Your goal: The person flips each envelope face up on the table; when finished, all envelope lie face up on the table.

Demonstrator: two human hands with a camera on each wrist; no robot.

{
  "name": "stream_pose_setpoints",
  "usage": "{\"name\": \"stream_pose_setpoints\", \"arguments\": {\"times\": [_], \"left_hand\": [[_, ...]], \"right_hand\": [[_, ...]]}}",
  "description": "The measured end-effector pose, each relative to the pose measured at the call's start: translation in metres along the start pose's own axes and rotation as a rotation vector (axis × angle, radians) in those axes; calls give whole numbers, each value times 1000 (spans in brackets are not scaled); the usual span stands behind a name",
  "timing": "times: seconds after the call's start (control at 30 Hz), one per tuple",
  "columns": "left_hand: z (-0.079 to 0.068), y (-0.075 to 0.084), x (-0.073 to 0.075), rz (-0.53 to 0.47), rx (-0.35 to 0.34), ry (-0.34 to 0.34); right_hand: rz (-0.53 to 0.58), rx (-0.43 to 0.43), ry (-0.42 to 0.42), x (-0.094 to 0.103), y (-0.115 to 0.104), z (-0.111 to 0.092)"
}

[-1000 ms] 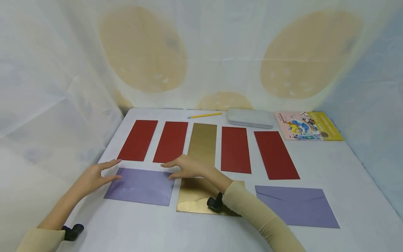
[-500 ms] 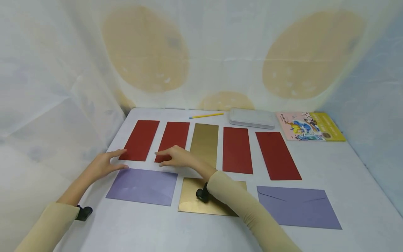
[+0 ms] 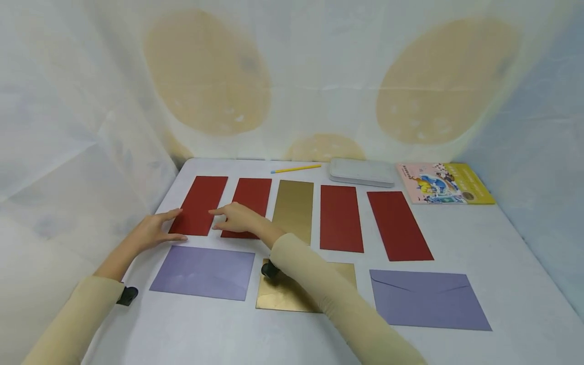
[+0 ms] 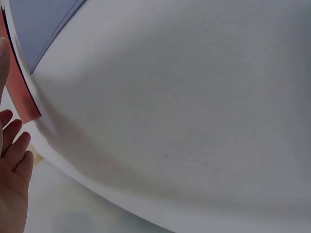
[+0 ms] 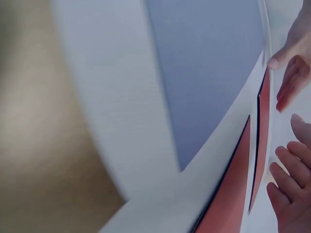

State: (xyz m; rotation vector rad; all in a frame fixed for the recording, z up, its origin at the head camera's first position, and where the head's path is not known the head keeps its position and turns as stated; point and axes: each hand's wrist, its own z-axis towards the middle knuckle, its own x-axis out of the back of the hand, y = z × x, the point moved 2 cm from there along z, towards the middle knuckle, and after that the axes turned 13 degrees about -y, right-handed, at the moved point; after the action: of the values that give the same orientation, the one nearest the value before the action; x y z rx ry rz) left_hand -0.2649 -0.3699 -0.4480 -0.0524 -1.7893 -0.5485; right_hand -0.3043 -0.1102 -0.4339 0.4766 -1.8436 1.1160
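Hands moved forward, apart, unclenched, flanking leftmost red slip; contents of right purple envelope hidden.

Pale sheeting with big tan ovals walls in the top and both sides of the frame, so we're at a curtained-off desk! Red paper rectangles, a yellow pencil and, at right, an illustrated book dress this white tabletop; home or office, I can't tell.
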Motion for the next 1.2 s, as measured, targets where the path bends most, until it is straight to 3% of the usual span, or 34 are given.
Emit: {"name": "stream_pose_setpoints", "arguments": {"times": [0.23, 0.57, 0.77, 1.03, 1.2], "left_hand": [[10, -9, -1, -5, 14, -9], [16, -8, -3, -14, 31, -26], [16, -7, -2, -11, 27, -23], [15, -8, -7, -24, 12, 6], [14, -6, -7, 7, 8, 18]], "right_hand": [[5, -69, -61, 1, -9, 15], [2, -101, -137, -6, -8, 22], [14, -64, -119, -5, -5, 20], [51, -140, -44, -6, 4, 19], [46, -129, -41, -7, 7, 22]]}}
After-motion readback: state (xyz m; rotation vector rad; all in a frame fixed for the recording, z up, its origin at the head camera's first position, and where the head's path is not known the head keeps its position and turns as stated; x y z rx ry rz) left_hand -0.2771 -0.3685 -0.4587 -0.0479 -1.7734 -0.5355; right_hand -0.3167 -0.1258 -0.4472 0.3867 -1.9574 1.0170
